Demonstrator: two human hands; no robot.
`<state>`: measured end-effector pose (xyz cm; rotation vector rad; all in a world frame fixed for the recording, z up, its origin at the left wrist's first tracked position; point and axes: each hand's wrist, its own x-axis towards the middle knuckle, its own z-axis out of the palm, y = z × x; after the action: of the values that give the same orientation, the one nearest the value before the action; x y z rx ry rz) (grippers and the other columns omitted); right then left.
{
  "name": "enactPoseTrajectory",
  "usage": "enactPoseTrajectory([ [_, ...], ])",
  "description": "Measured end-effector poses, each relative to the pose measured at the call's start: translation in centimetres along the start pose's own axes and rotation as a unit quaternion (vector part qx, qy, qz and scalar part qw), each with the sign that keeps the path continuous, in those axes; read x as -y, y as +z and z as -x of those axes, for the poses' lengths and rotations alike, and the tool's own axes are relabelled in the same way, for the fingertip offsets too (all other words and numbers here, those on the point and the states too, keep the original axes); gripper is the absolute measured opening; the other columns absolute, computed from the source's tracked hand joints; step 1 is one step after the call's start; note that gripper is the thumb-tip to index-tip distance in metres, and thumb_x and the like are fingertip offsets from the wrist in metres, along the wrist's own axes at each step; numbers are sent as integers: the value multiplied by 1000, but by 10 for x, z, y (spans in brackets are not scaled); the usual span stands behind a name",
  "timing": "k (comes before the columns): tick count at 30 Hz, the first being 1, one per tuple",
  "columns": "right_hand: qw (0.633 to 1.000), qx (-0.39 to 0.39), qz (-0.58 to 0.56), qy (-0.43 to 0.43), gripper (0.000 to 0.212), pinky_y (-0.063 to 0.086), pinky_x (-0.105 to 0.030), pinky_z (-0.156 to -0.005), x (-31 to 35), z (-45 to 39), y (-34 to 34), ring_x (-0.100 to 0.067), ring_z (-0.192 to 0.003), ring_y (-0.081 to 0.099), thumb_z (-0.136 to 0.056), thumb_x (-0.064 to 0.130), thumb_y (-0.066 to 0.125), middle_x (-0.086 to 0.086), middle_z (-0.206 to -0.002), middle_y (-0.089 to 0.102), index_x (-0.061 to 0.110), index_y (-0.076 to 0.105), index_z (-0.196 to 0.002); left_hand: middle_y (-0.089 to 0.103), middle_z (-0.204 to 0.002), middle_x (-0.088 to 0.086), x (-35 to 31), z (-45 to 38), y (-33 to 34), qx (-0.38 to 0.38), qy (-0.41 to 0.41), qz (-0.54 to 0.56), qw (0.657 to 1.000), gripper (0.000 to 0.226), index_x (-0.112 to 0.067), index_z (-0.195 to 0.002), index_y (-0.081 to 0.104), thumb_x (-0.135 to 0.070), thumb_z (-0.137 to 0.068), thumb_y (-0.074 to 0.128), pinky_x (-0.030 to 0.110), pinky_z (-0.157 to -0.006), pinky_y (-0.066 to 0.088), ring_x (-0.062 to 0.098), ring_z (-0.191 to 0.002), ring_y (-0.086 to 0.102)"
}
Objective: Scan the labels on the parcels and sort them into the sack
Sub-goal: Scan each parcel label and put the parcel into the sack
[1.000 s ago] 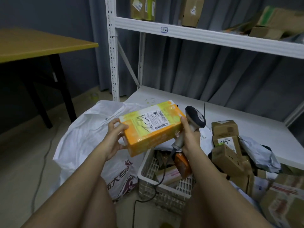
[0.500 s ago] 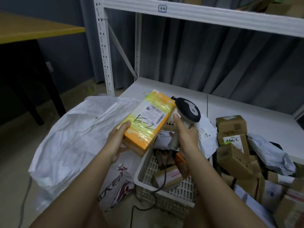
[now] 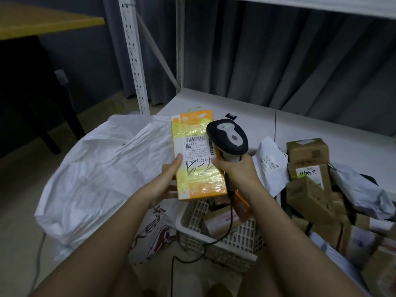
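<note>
Head view: the left hand (image 3: pixel 166 179) grips the orange parcel (image 3: pixel 198 155) from its left edge, thumb pressed on the white label (image 3: pixel 196 151), which faces up. The right hand (image 3: pixel 237 171) is wrapped round the handle of the scanner (image 3: pixel 228 136), its head hanging over the label's right edge, thumb touching the parcel. The parcel is held above the white basket (image 3: pixel 216 247) of boxes, just right of the open white sack (image 3: pixel 96 168) on the floor. Brown boxes (image 3: pixel 308 166) are heaped on the low white shelf (image 3: pixel 300 125); grey curtain (image 3: pixel 278 56) behind, yellow table (image 3: pixel 42 20) at left.
</note>
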<state>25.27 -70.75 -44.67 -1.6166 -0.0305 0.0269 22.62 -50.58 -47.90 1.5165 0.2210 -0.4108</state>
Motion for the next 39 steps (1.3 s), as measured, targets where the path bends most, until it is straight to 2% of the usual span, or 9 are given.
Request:
enactPoseTrajectory([
  [5, 1000, 20, -8, -5, 34, 53, -13, -66, 1, 2, -2, -1, -79, 65, -79, -4, 75, 7, -91, 69, 23, 62, -94, 64, -124, 6, -1, -5, -9, -20, 19, 27, 999, 92, -22, -134, 42, -72, -61, 67, 39, -88, 54, 22, -106, 66],
  [7, 1000, 21, -16, -1, 33, 53, -13, -64, 0, 3, -3, -3, -81, 66, -79, -4, 75, 6, -92, 69, 22, 62, -96, 62, -124, 8, 0, -6, -9, -26, 18, 20, 999, 90, -18, -134, 36, -63, -64, 69, 38, -84, 54, 23, -105, 66],
  [10, 999, 29, -13, 3, 36, 52, -14, -68, -2, 3, -3, 1, -85, 65, -80, 0, 76, 8, -98, 69, 18, 62, -107, 63, -117, 4, 2, -6, -8, -36, 12, 14, 999, 95, -32, -135, 26, -59, -57, 73, 38, -81, 54, 24, -101, 66],
  [14, 999, -17, -31, 23, 36, 54, -13, -68, -5, 4, 2, 2, -88, 63, -84, 11, 75, 12, -98, 66, 19, 58, -114, 61, -119, 0, 8, -13, -3, -90, 32, 16, 995, 75, -33, -136, 19, -34, -83, 72, 46, -90, 51, 20, -104, 63],
  [17, 996, -55, -36, 65, 30, 54, -17, -61, -5, 5, 2, -5, -84, 64, -88, 18, 71, 7, -94, 67, 16, 59, -115, 51, -125, -1, 14, -18, -2, -145, 48, 25, 988, 76, -30, -134, 19, -24, -82, 74, 43, -86, 51, 18, -108, 58],
  [20, 992, -22, -33, 119, 15, 48, -18, -47, 1, 11, -1, -9, -54, 59, -91, 19, 67, -7, -79, 66, 7, 64, -100, 44, -128, 0, 18, -19, -6, -165, 67, 29, 984, 81, -26, -137, 18, -21, -81, 76, 33, -77, 49, 13, -103, 56],
  [22, 991, 6, 8, 134, 12, 45, -19, -46, 2, 16, -2, -10, -47, 52, -91, 19, 67, -9, -74, 64, 9, 63, -86, 43, -126, -1, 21, -20, -9, -172, 77, 11, 982, 80, -24, -138, 19, -19, -81, 76, 28, -75, 47, 6, -95, 53],
  [29, 986, 102, 60, 113, 19, 43, -22, -49, 4, 31, -7, -13, -50, 51, -85, 19, 74, -2, -58, 57, 9, 61, -75, 44, -130, 2, 31, -28, -17, -187, 65, 15, 980, 81, -24, -138, 22, -19, -79, 77, 34, -82, 49, 15, -104, 54],
  [39, 991, 64, 36, 115, 32, 39, -22, -45, 0, 32, -7, -14, -42, 45, -82, 18, 77, -3, -48, 51, 12, 56, -58, 45, -133, 3, 31, -31, -18, -182, 70, 17, 981, 80, -25, -137, 22, -19, -79, 77, 34, -86, 49, 14, -104, 55],
])
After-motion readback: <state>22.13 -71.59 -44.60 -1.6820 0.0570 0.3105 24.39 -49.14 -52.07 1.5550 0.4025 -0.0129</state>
